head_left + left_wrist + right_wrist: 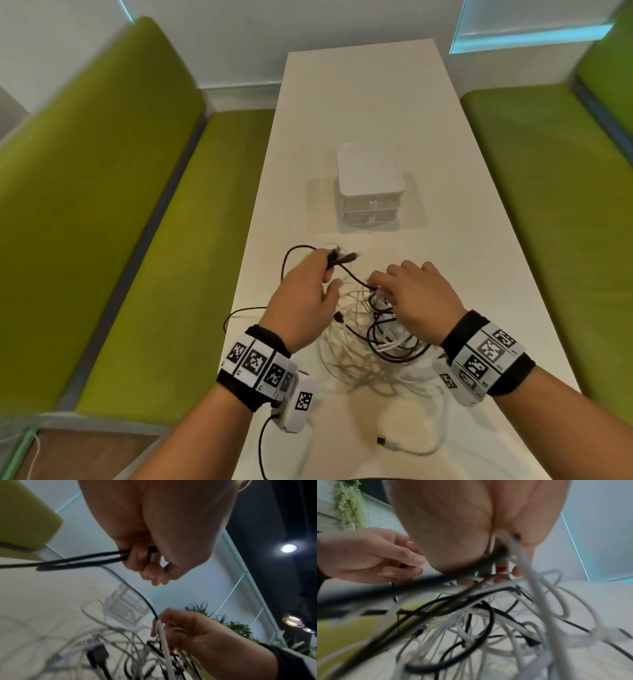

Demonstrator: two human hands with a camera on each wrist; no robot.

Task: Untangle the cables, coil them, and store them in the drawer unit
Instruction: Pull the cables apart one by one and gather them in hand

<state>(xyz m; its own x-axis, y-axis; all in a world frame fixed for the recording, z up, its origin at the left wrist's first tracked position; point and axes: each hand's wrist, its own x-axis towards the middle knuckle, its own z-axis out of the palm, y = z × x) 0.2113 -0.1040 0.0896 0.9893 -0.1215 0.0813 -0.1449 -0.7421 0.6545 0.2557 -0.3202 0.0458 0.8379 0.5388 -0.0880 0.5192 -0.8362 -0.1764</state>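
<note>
A tangle of black and white cables (373,339) lies on the white table (359,113) in front of me. My left hand (308,287) grips a black cable (82,559) near its plugs (342,257), lifted above the pile. My right hand (411,294) holds a bunch of white and black cables (510,550) at the top of the tangle. A white drawer unit (368,186) with two shut drawers stands beyond the hands, in mid-table. In the left wrist view the black cable runs from my left hand (154,555) down to my right hand (185,626).
Green bench seats (137,222) flank the table on both sides (548,205). A white cable end with a plug (385,441) lies near the table's front edge. A black wire (262,448) hangs from my left wrist camera.
</note>
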